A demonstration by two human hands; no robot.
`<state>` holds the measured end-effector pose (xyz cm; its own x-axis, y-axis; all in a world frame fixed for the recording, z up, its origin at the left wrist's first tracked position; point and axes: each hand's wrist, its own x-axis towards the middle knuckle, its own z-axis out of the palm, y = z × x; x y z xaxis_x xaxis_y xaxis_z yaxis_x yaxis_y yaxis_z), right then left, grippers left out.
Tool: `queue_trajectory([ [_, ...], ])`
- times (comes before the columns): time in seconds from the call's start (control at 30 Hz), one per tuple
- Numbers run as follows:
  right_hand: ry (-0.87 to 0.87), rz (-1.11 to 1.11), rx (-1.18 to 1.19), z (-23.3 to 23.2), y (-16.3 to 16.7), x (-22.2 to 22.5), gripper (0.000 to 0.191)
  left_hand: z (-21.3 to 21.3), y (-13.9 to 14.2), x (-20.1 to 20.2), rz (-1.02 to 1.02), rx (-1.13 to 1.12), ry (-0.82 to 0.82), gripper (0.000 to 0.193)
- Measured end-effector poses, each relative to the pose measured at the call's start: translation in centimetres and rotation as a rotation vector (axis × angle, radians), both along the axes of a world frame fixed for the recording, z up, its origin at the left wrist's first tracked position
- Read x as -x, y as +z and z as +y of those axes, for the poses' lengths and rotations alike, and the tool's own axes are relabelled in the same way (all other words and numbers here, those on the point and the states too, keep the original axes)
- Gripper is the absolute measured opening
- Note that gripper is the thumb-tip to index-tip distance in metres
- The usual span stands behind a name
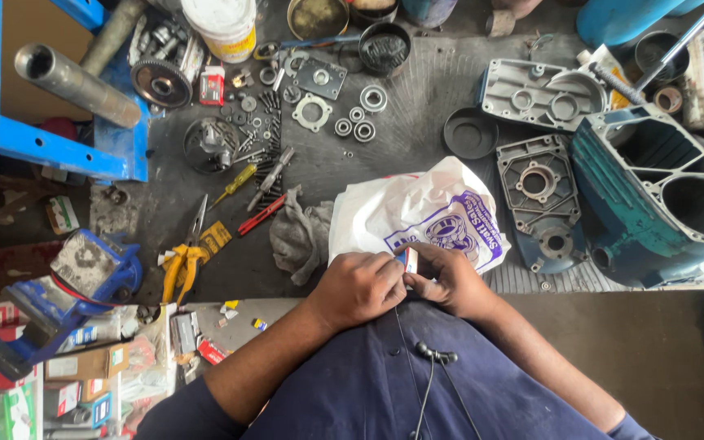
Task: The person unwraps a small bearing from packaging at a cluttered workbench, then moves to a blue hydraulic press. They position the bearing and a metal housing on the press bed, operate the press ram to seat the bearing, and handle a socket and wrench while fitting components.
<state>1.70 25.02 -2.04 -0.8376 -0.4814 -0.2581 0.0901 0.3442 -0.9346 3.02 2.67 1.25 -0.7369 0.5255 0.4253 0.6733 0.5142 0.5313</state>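
Both hands, left hand (358,287) and right hand (448,281), pinch a small box (408,259), maybe not opened yet, beside the white bag (405,210)

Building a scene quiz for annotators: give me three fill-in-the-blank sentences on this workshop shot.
1. Both hands, left hand and right hand, pinch one small ____ between them.
2. The grey rag lies to the ____ of the white plastic bag in the picture.
3. The pliers have ____ handles.

Missing: box; left; yellow
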Motion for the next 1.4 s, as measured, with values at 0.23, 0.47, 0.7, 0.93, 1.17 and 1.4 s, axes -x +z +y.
queue_trajectory([
  [0.23, 0.085, 0.169, -0.019, 0.0, 1.4, 0.2, 0.050, 0.0, 0.8, -0.2, 0.001, -0.086, -0.004, 0.013],
  [0.47, -0.057, 0.014, 0.087, -0.2, 1.9, -0.3, 0.063, 0.8, 1.0, 1.2, -0.209, 0.223, 0.004, 0.021],
  [0.7, 0.024, -0.290, 0.552, 1.4, 0.6, -1.0, 0.054, -1.0, 1.2, 0.4, -0.407, -0.244, -0.182, 0.023],
  [0.93, -0.027, -0.497, 1.000, 0.7, -0.3, -0.3, 0.062, -1.4, -1.8, -0.7, -0.866, -0.956, 0.035, 0.040],
  [1.17, -0.135, -0.267, 0.781, -0.2, 0.6, 0.3, 0.062, -0.6, -0.6, 0.9, -0.726, -0.293, 0.435, 0.034],
  [1.4, -0.237, -0.041, 0.516, -1.7, 0.5, 0.2, 0.049, 0.2, -0.5, 1.9, -1.112, -0.567, 0.297, 0.029],
])
